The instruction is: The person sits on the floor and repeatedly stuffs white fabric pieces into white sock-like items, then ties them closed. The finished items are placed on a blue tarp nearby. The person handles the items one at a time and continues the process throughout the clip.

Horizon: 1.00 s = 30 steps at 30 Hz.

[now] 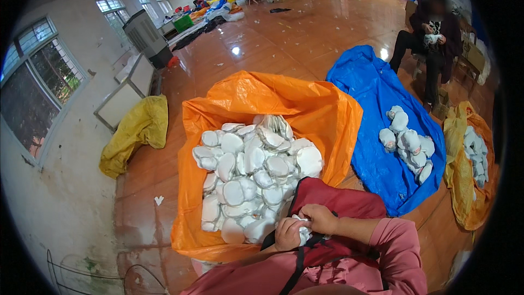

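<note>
l. hand (287,234) & r. hand (321,219) together, fingers curled in, pinching a sm. white cloth piece (304,233) btwn them, over red cloth (341,199). orange sack (256,85) w/ many white pads (254,159) just beyond; blue sheet (364,95) to r. w/ white bundles (412,145).

White is shown by the held piece (304,235) and the pieces (254,158) inside the orange sack (256,88); blue by the sheet (367,136) right of it, yellow by the bag (141,128) left of it.
</note>
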Tool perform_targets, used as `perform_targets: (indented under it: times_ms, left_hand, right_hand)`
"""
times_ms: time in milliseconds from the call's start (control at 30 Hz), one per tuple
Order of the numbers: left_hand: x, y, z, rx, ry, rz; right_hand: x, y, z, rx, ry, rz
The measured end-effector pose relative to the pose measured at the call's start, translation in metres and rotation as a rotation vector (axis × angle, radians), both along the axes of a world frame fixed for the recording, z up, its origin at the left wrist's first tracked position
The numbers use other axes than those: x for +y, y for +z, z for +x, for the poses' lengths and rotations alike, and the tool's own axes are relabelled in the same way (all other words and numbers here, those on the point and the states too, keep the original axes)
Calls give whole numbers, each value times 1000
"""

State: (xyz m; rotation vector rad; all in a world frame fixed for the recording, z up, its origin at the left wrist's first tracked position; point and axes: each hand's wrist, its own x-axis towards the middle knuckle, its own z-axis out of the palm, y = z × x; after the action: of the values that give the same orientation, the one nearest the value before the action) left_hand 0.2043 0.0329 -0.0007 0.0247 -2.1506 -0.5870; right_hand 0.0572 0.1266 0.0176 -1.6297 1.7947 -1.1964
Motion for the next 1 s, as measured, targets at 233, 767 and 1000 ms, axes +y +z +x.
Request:
perform_targets:
  times_ms: [233,767,1000]
  left_hand:
    - [0,-6,16,-71,13,52]
    - [-34,24,11,-501,-259,205]
    - [-50,20,-5,-592,-448,226]
  right_hand:
    - [14,-12,20,136,-121,-157]
    - [21,-45,12,-44,-149,-386]
    - [31,-51,5,-42,-110,-332]
